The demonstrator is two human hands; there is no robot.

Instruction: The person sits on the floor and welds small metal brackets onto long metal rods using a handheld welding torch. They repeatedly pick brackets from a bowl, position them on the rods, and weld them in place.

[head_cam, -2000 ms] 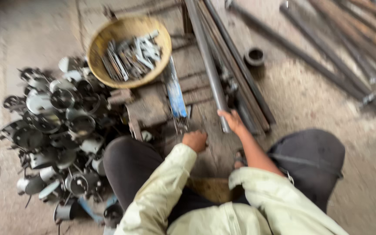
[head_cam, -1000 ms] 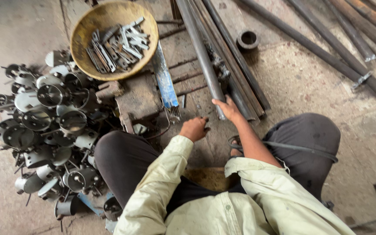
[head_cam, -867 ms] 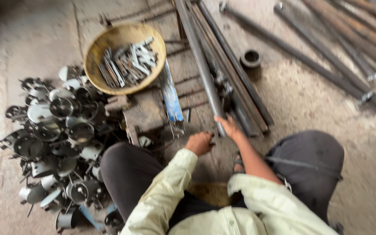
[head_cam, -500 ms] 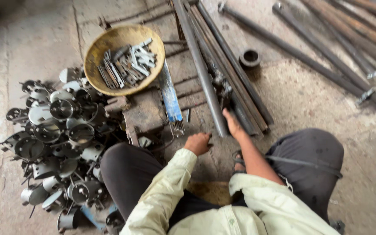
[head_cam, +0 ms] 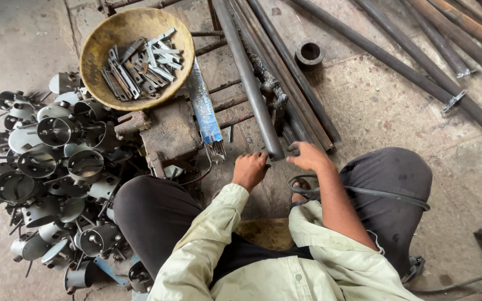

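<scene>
Left hand (head_cam: 249, 169) clenched and right hand (head_cam: 308, 156) spread open, both touching the pipe (head_cam: 246, 78) end at frame centre; bowl (head_cam: 99, 42) upper left.

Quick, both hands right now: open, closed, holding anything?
Left hand: closed in a fist by the end of the pipe; what it holds cannot be told.
Right hand: open, fingers spread at the pipe ends, holding nothing visible.

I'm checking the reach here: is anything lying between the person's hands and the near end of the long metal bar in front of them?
Nothing visible does. The left hand and right hand sit on either side of the near end of the metal bar, right at its tip. Whether either hand grips it, I cannot tell.
</scene>
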